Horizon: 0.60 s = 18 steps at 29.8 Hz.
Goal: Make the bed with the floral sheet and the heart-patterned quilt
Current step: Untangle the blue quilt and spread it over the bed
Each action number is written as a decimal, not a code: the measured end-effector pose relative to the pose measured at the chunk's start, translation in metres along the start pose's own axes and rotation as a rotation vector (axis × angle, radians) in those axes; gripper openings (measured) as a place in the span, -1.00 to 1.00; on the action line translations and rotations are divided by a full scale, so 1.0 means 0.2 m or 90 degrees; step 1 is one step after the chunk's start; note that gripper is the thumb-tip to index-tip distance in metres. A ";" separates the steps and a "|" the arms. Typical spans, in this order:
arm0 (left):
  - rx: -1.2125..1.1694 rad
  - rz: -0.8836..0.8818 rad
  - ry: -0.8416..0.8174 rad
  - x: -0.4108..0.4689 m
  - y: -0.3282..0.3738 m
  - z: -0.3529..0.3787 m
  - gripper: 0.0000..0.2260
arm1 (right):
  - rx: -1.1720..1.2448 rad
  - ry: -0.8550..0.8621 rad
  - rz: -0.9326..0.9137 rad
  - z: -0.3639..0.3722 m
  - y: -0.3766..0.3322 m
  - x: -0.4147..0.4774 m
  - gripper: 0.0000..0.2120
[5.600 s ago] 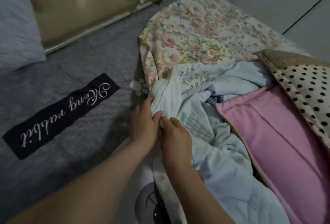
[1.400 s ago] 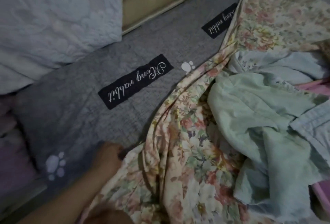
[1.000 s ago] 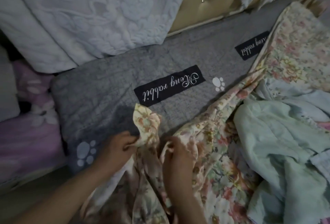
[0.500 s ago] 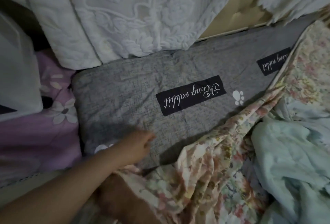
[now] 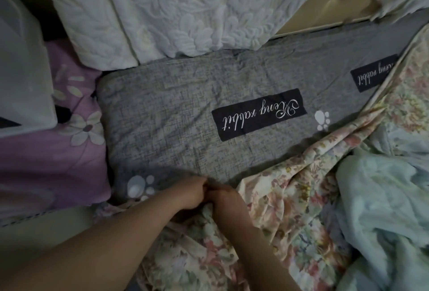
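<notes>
Grey mattress cover [image 5: 167, 114] exposed, white bedspread [image 5: 185, 7] piled behind it. Floral sheet [image 5: 294, 198] bunched right; left hand [image 5: 188, 194] and right hand [image 5: 226, 201] grip its corner.

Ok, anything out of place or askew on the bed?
Yes: the floral sheet, gripped at its edge by the left hand and right hand, lies bunched and diagonal, leaving the grey paw-print sheet bare; a pale green blanket sits crumpled on it.

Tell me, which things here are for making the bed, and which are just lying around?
For the job: floral sheet, left hand and right hand gripping it, pale blue quilt, grey mattress.
Lying about: white embossed cover, purple flowered cloth, white box.
</notes>
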State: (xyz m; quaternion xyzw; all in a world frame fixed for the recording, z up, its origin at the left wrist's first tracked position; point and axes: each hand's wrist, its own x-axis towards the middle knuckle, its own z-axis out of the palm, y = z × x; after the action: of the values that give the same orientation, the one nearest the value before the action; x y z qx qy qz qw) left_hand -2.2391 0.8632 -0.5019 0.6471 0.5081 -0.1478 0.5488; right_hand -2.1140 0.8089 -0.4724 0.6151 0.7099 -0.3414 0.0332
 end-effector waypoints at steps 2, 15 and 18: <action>0.090 0.011 -0.058 -0.05 -0.03 0.06 -0.71 | -0.177 -0.073 0.041 0.00 0.04 0.02 -0.69; -0.132 0.174 0.363 -0.33 -0.43 -0.16 -0.48 | -0.092 -0.099 0.005 -0.06 0.00 -0.05 -0.52; -0.132 0.113 0.190 -0.33 -0.48 -0.19 -0.48 | -0.071 -0.134 0.055 -0.09 0.01 0.05 -0.51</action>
State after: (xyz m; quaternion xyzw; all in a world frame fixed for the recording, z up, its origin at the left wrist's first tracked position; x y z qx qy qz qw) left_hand -2.3604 0.8518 -0.4932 0.6442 0.5373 0.0519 0.5419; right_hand -2.1075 0.8266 -0.4631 0.6032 0.6933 -0.3621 0.1561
